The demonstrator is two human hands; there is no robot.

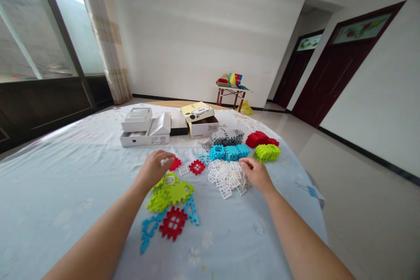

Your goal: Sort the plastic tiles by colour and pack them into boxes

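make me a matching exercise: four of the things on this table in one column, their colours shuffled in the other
Things:
1. stacked blocks behind the pile of small window pieces
2. stack at the far right
3. pile of small window pieces at the right hand
4. square grid tile nearest the camera

Colours:
a. white
b. red
c. blue
d. lime green

Pairs: 1-c, 2-d, 3-a, 4-b

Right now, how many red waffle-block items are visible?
4: stacked red pile at the far right, a piece by the left hand, one mid-table, the nearest one. More may be hidden.
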